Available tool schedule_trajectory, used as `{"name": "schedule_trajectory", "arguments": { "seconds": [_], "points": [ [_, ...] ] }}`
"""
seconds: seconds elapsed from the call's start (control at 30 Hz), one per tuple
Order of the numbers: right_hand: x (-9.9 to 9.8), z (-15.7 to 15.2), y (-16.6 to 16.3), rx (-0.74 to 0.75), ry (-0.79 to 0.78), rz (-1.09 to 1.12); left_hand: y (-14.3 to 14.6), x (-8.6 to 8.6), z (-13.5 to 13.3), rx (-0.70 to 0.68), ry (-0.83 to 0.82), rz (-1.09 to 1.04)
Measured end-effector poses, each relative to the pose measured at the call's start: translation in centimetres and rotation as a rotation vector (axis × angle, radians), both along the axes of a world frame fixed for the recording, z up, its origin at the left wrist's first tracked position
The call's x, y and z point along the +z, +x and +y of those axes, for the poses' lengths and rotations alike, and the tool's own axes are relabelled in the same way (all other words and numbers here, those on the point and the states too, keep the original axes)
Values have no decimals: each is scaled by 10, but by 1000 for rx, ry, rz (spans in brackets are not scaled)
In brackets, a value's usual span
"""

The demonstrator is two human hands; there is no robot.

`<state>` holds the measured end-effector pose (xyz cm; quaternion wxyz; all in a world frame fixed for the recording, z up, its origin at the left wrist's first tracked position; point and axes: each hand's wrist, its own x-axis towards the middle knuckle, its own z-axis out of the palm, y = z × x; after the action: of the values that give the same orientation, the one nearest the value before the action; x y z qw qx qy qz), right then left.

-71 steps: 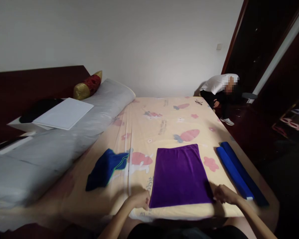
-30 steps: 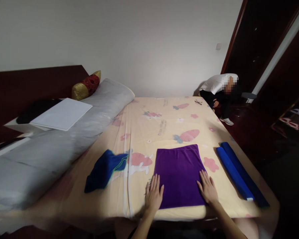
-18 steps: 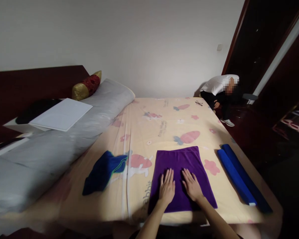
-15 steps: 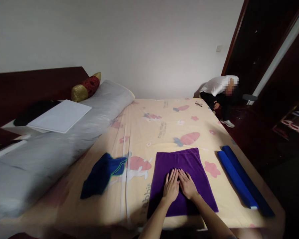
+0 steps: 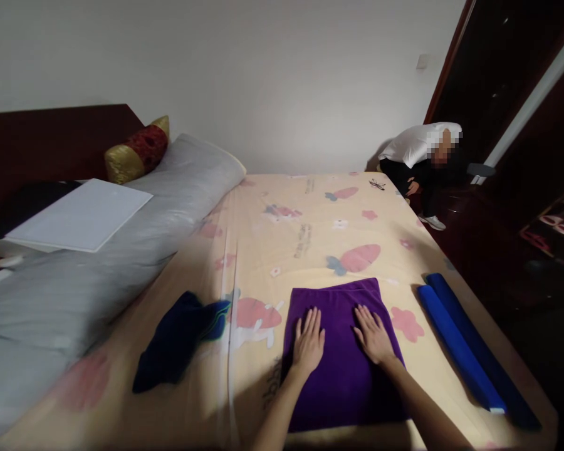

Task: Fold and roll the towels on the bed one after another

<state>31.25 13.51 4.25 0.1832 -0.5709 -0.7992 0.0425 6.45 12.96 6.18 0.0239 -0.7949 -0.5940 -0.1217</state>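
Note:
A purple towel (image 5: 341,369) lies folded flat on the bed, its far edge a little uneven. My left hand (image 5: 309,341) rests palm down near the towel's left side, fingers stretched out. Toward the right side, my right hand (image 5: 374,333) lies flat on the cloth too, fingers spread. Bare purple fabric shows between the two hands. To the left is a crumpled dark blue cloth (image 5: 173,344) with a green edge. On the right, a bright blue roll of cloth (image 5: 458,344) lies alongside a darker blue roll (image 5: 486,351).
The bed (image 5: 282,250) has a printed yellow sheet. Along its left runs a grey covered bundle (image 5: 178,200) bearing a white board (image 5: 82,213) and a red-gold bolster (image 5: 138,150). Glasses (image 5: 376,185) lie at the far corner, where a person (image 5: 411,150) sits bent over.
My hands have slid apart across the towel, from side by side at its middle toward its left and right sides. The camera view has shifted slightly.

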Motion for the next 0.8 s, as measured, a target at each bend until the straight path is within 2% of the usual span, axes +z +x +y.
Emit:
{"name": "schedule_trajectory", "arguments": {
  "seconds": [0.1, 0.17, 0.23, 0.33, 0.43, 0.57, 0.7, 0.8],
  "points": [
    [10, 25, -46, 138, -58, 8, 28, -1, 28, -96, -52, -19],
    [12, 44, -57, 187, -77, 5, 30, -1, 48, -117, -87, -20],
    [12, 61, -49, 188, -82, 0, 19, -1, 64, -92, -114, -11],
    [6, 80, -11, 77, -93, -5, -9, -1, 80, 63, -108, 6],
    [-6, 91, 33, -102, -96, -21, -30, -1, 86, 247, -104, 17],
    [-18, 96, 61, -226, -61, -73, -42, 2, 91, 297, -183, 28],
    [-15, 92, 44, -305, -13, -66, -38, 11, 90, 264, -169, 17],
    [-6, 71, 9, -220, 20, -57, -16, 13, 69, 193, -95, 9]
  ]
}}
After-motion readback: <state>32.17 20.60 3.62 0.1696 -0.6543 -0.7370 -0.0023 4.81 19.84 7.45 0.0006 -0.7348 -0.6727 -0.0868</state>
